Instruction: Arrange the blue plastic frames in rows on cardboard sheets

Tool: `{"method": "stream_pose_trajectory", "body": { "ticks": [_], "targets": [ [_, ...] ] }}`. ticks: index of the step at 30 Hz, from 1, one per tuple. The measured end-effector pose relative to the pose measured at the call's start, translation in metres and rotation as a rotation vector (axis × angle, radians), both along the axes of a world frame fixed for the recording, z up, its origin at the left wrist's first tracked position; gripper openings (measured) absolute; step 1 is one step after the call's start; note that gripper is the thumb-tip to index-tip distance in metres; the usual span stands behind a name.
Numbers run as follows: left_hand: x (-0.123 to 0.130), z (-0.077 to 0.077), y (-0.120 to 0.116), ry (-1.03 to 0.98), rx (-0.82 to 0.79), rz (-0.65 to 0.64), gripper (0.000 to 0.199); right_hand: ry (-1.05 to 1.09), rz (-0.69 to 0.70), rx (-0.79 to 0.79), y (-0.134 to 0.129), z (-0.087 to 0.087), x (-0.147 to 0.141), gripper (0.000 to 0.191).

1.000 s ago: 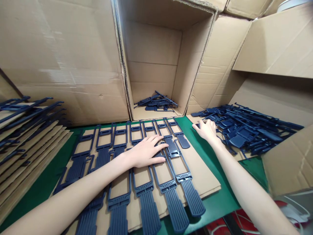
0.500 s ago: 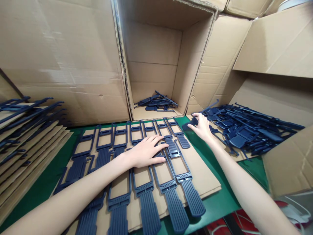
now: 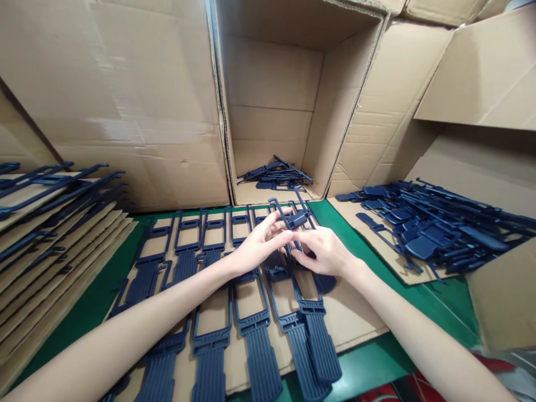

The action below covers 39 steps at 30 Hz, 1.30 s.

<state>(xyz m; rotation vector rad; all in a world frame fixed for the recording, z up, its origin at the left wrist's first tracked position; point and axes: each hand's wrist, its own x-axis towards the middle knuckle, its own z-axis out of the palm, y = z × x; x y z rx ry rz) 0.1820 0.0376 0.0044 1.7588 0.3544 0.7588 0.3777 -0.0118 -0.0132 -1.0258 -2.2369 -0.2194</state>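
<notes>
Both hands meet over the right side of a cardboard sheet (image 3: 355, 312). Between them is a dark blue plastic frame piece (image 3: 298, 219), its open end tilted up and away from me. My left hand (image 3: 263, 240) pinches its left side with thumb and fingers. My right hand (image 3: 324, 251) has its fingers closed about the near part, which the hands partly hide. Beneath, similar frames with ribbed paddles lie in two rows. At the near right, one ribbed paddle (image 3: 321, 346) overlaps its neighbour (image 3: 299, 340).
A jumbled pile of frame pieces (image 3: 427, 223) lies on cardboard at the right. Several more sit inside an open carton (image 3: 276, 176) at the back. Stacked cardboard layers (image 3: 62, 285) with frames between them stand at left. Green tabletop (image 3: 352, 234) shows between the sheets.
My right hand has come left from the pile's edge with a frame piece to meet my left hand. The left hand has lifted and closed. The near-right paddle has shifted left onto its neighbour.
</notes>
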Motion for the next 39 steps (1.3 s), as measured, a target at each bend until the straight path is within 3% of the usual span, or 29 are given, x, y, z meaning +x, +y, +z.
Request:
{"method": "stream_pose_trajectory", "body": {
  "ticks": [7,10,12,14,16,19,21,25,29,33,36,39],
  "targets": [
    [0.005,-0.004,0.000,-0.087,-0.320,0.028,0.029,0.193,0.122,0.087,-0.001,0.000,0.001,0.032],
    [0.005,-0.008,0.003,-0.111,-0.411,0.040,0.027,0.460,0.071,0.129,0.000,0.001,0.000,0.030],
    [0.006,-0.010,0.004,-0.115,-0.437,0.049,0.025,0.728,0.017,0.076,0.001,0.002,-0.003,0.025],
    [0.006,-0.011,0.005,-0.110,-0.470,0.065,0.023,0.985,-0.010,-0.131,0.003,0.002,-0.005,0.021],
    [0.006,-0.011,0.005,-0.109,-0.507,0.084,0.021,1.132,0.020,-0.497,0.006,0.003,-0.005,0.023],
    [0.006,-0.010,0.005,-0.117,-0.518,0.079,0.022,1.187,0.138,-1.039,0.009,0.003,-0.002,0.036],
    [0.007,-0.010,0.004,-0.123,-0.482,0.063,0.024,1.186,0.231,-1.238,0.009,0.005,0.001,0.042],
    [0.009,-0.012,0.002,-0.119,-0.333,0.095,0.023,1.012,0.455,-1.446,0.004,0.009,0.007,0.053],
    [0.008,-0.013,0.002,-0.031,-0.101,0.126,0.024,0.896,0.542,-1.340,0.002,0.013,0.013,0.056],
    [0.003,-0.010,-0.001,0.119,0.303,0.077,0.021,1.118,0.379,-1.118,0.008,0.017,0.028,0.046],
    [0.000,-0.007,-0.006,0.247,0.658,-0.077,0.021,1.214,0.207,-1.004,0.017,0.016,0.049,0.028],
    [-0.001,-0.006,-0.011,0.320,0.928,-0.231,0.022,1.221,0.078,-0.965,0.023,0.015,0.070,0.045]
  ]
}}
